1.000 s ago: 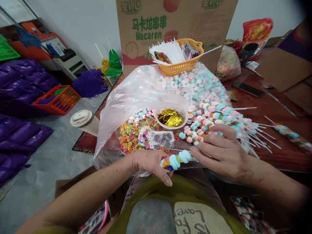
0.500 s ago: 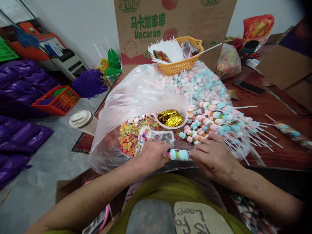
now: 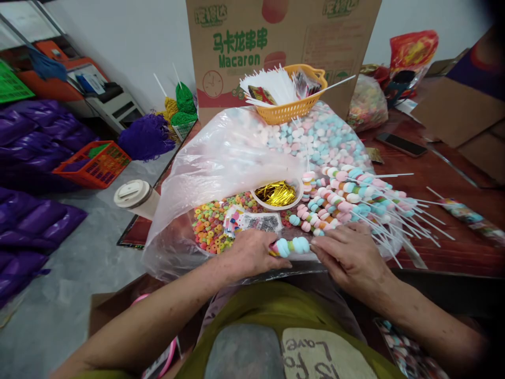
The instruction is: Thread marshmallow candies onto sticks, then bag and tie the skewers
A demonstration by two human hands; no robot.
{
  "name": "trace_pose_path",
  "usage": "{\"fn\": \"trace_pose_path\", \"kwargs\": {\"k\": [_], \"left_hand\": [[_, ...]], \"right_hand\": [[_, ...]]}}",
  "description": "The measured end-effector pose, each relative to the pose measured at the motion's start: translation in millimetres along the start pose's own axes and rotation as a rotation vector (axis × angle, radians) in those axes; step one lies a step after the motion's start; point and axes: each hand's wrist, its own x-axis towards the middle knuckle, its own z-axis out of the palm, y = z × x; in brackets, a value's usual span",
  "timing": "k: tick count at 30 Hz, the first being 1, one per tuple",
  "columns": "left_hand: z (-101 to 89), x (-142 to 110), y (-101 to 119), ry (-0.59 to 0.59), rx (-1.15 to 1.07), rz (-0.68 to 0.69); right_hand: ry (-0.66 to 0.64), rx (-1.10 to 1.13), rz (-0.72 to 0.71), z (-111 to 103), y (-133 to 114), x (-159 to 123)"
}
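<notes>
A marshmallow skewer (image 3: 292, 246) with pale blue puffs and green bits between them lies level, low over the near edge of the work surface. My left hand (image 3: 252, 252) is closed round its left end, where part of a colourful wrapper shows. At the other end, my right hand (image 3: 351, 251) has its fingers pressed together against the tip; what lies between those fingertips is mostly hidden. Just beyond my left hand are printed plastic sleeves (image 3: 260, 221) and fruit-coloured cereal rings (image 3: 211, 226). Several finished marshmallow skewers (image 3: 347, 197) are piled past my right hand.
A white bowl (image 3: 299, 197) holds gold twist ties (image 3: 278, 193). Behind it, a yellow basket (image 3: 290, 111) of white sticks sits on bagged marshmallows (image 3: 323, 137). A lidded cup (image 3: 136, 197) stands left; a phone (image 3: 401, 143) lies right. A cardboard box (image 3: 284, 37) rises at the back.
My left hand has turned over, from palm up under the skewer to fingers wrapped round its left end. The skewer has become more level. My right hand has come down slightly at its tip.
</notes>
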Motion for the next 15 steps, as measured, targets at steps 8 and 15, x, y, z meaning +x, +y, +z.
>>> {"fn": "trace_pose_path", "kwargs": {"k": [8,15], "left_hand": [[4.3,-3.2,-7.6,0.182,0.144,0.05],[6.0,1.5,1.2,0.114,0.087,0.129]], "right_hand": [[0.125,-0.038,-0.177,-0.8,1.3,-4.4],[0.15,-0.088,-0.234,-4.6,2.9,-1.1]]}}
